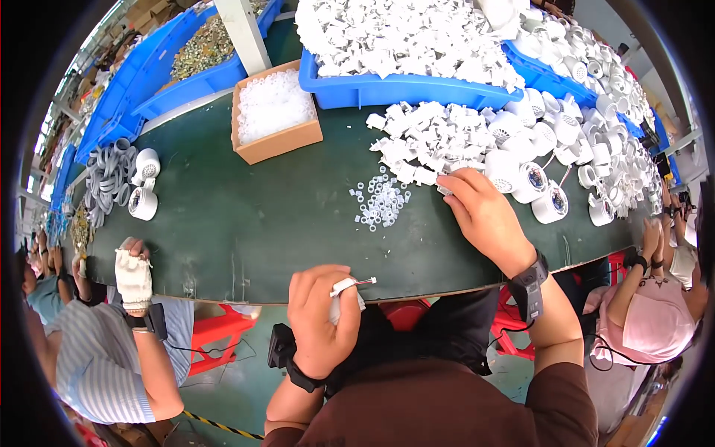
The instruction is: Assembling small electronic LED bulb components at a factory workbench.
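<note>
My left hand [319, 320], just off the table's near edge, is closed around a white plastic part [343, 286]. A short thin wire with a small white connector [372, 281] sticks out of that part to the right. At the near edge of a heap of small white plastic pieces [428, 138], my right hand [488, 223] pinches one white piece [445, 191] between thumb and fingers. Left of those fingertips lies a loose cluster of small clear plastic rings [381, 200].
A cardboard box [279, 146] of translucent pieces and a blue bin [417, 91] of white parts stand at the back. Round white housings [550, 203] crowd the right. Grey rings [112, 179] lie at left, near a co-worker's gloved hand [134, 279]. Other people sit at right.
</note>
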A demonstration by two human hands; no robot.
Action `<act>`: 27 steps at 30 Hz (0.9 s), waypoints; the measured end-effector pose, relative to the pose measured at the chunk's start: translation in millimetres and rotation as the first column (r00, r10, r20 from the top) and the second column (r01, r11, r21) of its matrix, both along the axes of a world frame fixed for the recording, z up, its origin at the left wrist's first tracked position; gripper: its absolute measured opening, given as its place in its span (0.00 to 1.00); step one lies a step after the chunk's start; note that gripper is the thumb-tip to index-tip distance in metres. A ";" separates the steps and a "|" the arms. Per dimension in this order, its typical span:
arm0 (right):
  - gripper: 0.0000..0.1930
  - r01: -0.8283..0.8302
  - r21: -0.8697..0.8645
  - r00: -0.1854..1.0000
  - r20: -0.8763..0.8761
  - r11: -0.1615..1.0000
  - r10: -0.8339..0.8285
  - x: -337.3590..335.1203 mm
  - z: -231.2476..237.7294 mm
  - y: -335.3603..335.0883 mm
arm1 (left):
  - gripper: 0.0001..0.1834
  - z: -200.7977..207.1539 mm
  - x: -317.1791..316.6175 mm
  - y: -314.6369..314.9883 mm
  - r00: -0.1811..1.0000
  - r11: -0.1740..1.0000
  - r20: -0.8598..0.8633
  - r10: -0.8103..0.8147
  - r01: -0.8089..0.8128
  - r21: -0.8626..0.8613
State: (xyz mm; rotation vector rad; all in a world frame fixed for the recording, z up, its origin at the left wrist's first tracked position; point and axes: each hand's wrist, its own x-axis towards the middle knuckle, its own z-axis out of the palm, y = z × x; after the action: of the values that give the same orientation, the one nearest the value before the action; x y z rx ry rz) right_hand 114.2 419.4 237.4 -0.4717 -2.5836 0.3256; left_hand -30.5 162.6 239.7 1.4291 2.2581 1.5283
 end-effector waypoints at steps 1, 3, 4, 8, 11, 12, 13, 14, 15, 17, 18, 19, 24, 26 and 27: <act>0.14 -0.003 0.000 1.000 -0.005 1.000 0.003 0.4 2.0 -0.1 | 0.04 -2.0 -0.3 -0.4 1.000 1.000 -0.003 0.005 -0.005 0.030; 0.15 0.050 0.019 0.993 0.105 0.999 -0.052 0.2 6.4 -1.9 | 0.04 -4.0 -1.2 -1.4 1.000 1.000 0.010 0.006 -0.006 0.031; 0.15 0.050 0.018 0.994 0.098 0.999 -0.051 -0.2 3.9 0.4 | 0.04 -4.6 -1.6 -1.4 1.000 0.999 0.028 0.004 -0.005 0.033; 0.15 0.065 0.119 0.998 -0.029 0.991 -0.062 -0.1 -2.7 9.3 | 0.04 -3.5 -1.7 1.5 1.000 0.999 0.008 0.002 -0.002 0.041; 0.13 0.138 -0.102 0.982 -0.115 0.985 -0.150 -2.1 -0.2 10.7 | 0.04 0.5 -2.2 2.6 1.000 1.000 -0.017 -0.006 0.006 0.022; 0.12 0.151 -0.267 0.968 -0.154 0.952 -0.197 -2.9 1.9 9.7 | 0.04 4.8 -1.1 2.3 1.000 1.000 0.003 0.000 0.000 0.001; 0.12 0.145 -0.267 0.967 -0.165 0.953 -0.193 -0.6 5.3 6.7 | 0.05 8.3 0.2 2.2 1.000 1.000 0.022 0.007 -0.007 -0.020; 0.11 0.111 -0.472 0.951 -0.206 0.875 -0.231 1.5 9.1 1.2 | 0.05 9.6 0.3 1.0 0.998 1.000 0.051 -0.023 0.023 -0.010; 0.11 0.049 -0.654 0.934 -0.239 0.755 -0.267 1.2 9.8 -3.8 | 0.05 9.5 -0.3 0.8 0.996 0.999 0.073 -0.047 0.047 0.001; 0.10 -0.124 -0.778 0.932 -0.304 0.616 -0.197 4.3 8.8 -20.6 | 0.06 6.9 2.5 4.5 0.989 0.995 0.115 -0.098 0.095 0.027; 0.09 -0.171 -0.818 0.941 -0.300 0.549 -0.155 4.5 9.3 -34.7 | 0.06 5.8 4.6 5.7 0.987 0.994 0.117 -0.110 0.106 0.036; 0.09 -0.235 -0.807 0.947 -0.317 0.542 -0.060 0.9 14.6 -49.1 | 0.06 5.2 6.2 7.4 0.986 0.992 0.118 -0.120 0.115 0.046; 0.19 -0.295 -0.769 0.949 -0.306 0.567 0.078 0.7 8.6 -92.6 | 0.09 6.8 16.2 22.0 0.957 0.962 0.118 -0.265 0.256 0.093; 0.20 -0.283 -0.841 0.944 -0.330 0.461 -0.023 1.2 0.3 -105.0 | 0.10 5.3 21.6 21.9 0.968 0.970 0.105 -0.228 0.216 0.115; 0.21 -0.293 -0.876 0.934 -0.348 0.383 -0.082 2.1 -5.7 -108.1 | 0.10 5.6 21.8 20.3 0.972 0.971 0.094 -0.217 0.205 0.120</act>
State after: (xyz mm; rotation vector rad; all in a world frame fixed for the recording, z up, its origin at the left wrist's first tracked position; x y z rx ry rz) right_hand 116.3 311.3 231.6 -0.5271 -1.8288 1.8026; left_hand -8.7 182.8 245.3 1.5189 1.9194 1.6381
